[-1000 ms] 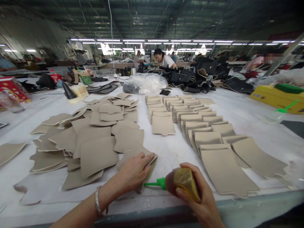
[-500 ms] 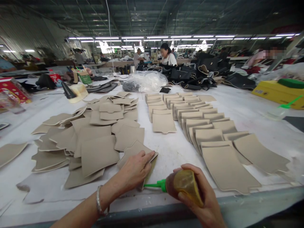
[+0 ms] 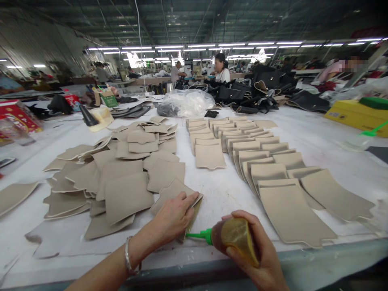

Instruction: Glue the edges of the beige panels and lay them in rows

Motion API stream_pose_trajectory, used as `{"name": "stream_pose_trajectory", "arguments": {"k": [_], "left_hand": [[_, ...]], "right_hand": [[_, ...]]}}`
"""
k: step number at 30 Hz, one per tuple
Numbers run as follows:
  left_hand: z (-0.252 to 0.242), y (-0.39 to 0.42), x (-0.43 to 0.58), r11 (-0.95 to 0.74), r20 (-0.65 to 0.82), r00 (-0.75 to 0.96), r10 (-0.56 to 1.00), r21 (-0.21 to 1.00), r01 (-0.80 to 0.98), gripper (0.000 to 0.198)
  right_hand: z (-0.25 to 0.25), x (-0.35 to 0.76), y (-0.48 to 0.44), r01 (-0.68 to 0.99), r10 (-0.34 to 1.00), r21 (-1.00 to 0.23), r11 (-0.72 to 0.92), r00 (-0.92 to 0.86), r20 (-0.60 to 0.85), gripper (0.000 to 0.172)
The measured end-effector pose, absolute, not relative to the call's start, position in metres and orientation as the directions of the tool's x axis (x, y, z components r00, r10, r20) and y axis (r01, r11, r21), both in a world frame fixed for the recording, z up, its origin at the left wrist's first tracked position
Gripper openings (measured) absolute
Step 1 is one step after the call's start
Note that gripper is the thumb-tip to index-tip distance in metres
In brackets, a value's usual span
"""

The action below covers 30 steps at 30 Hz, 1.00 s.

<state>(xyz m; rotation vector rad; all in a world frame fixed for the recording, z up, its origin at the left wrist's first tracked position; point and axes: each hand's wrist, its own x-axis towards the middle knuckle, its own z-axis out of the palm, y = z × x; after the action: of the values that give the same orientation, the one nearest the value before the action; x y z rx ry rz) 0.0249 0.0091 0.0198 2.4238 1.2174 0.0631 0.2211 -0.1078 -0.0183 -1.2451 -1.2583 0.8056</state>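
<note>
My left hand (image 3: 173,217) lies on a beige cut piece (image 3: 169,193) near the table's front edge, fingers curled over its right edge and lifting it slightly. My right hand (image 3: 254,252) is wrapped round an amber squeeze bottle (image 3: 235,238) with a green nozzle (image 3: 198,235). The nozzle tip points left at the lifted edge of that piece, just under my left fingers. A loose heap of beige pieces (image 3: 121,173) spreads to the left. Overlapping rows of beige pieces (image 3: 257,161) run away on the right.
The white table (image 3: 218,190) carries a clear plastic bag (image 3: 184,103) at the back, a yellow box (image 3: 356,115) far right and a red carton (image 3: 18,117) far left. Black bags (image 3: 248,97) are piled behind. Other people work at benches in the background.
Both hands stay almost where they were. The view has drifted slightly, and the nozzle tip sits a little closer under the piece's edge.
</note>
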Motion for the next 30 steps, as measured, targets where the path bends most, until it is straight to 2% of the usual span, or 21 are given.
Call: {"name": "stream_pose_trajectory", "arguments": {"k": [3,8,13,20,25,30], "left_hand": [[0.021,0.009,0.025,-0.53,-0.15,0.617,0.772,0.385,0.756,0.047],[0.021,0.009,0.026,-0.526,-0.148,0.613,0.776,0.384,0.759,0.047],[0.021,0.009,0.025,-0.526,-0.151,0.609,0.779,0.371,0.765,0.047],[0.021,0.009,0.026,-0.511,-0.168,0.604,0.779,0.387,0.767,0.047],[0.022,0.01,0.026,-0.502,-0.173,0.607,0.775,0.415,0.759,0.049],[0.024,0.01,0.027,-0.493,-0.175,0.608,0.774,0.437,0.753,0.049]], "right_hand": [[-0.019,0.221,-0.109,0.134,0.961,-0.973,0.187,0.181,0.21,0.05],[-0.017,0.223,-0.109,0.22,0.934,-0.96,0.175,0.272,0.233,0.048],[-0.023,0.219,-0.114,0.151,0.952,-0.971,0.186,0.216,0.216,0.05],[-0.018,0.222,-0.11,0.238,0.921,-0.957,0.167,0.309,0.237,0.047],[-0.022,0.218,-0.107,0.176,0.939,-0.963,0.206,0.241,0.245,0.048],[-0.017,0.229,-0.095,0.279,0.904,-0.948,0.15,0.35,0.246,0.048]]}}
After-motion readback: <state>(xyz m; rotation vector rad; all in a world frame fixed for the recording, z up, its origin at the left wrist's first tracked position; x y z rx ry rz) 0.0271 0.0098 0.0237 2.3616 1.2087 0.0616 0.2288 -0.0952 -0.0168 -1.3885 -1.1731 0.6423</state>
